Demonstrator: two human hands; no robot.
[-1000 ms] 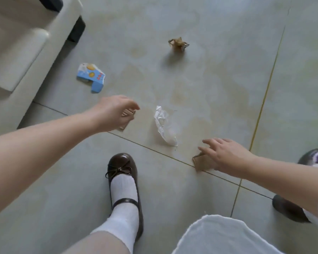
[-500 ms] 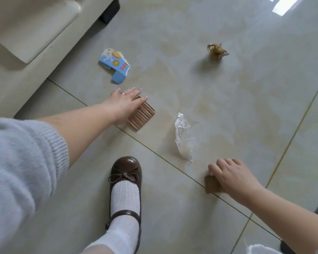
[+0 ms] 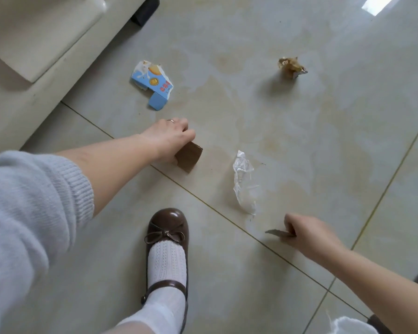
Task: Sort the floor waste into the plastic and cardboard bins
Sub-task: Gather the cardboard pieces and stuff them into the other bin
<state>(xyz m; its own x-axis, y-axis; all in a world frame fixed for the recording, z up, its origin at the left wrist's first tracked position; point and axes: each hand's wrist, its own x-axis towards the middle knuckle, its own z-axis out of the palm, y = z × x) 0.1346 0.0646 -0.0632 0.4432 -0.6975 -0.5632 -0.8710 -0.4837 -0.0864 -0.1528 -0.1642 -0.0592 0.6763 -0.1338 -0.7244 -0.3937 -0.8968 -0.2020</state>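
Cardboard pieces sit in both grips: the left hand (image 3: 171, 137) clutches a brown cardboard piece (image 3: 188, 156) jutting rightward over the tiled floor (image 3: 299, 141). Edge-on, a thin flat cardboard scrap (image 3: 279, 233) points left from the right hand's (image 3: 309, 233) pinch, with crinkled clear plastic wrap (image 3: 243, 180) lying lengthwise between the hands.

left hand (image 3: 170, 137) gripping, right hand (image 3: 308, 231) pinching — arms outstretched

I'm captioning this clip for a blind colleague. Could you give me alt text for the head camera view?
Seen from above, a person's left hand grips a brown cardboard piece and the right hand pinches another cardboard scrap, both low over a tiled floor. A clear plastic wrapper, a torn blue carton and a crumpled gold wrapper lie beyond.
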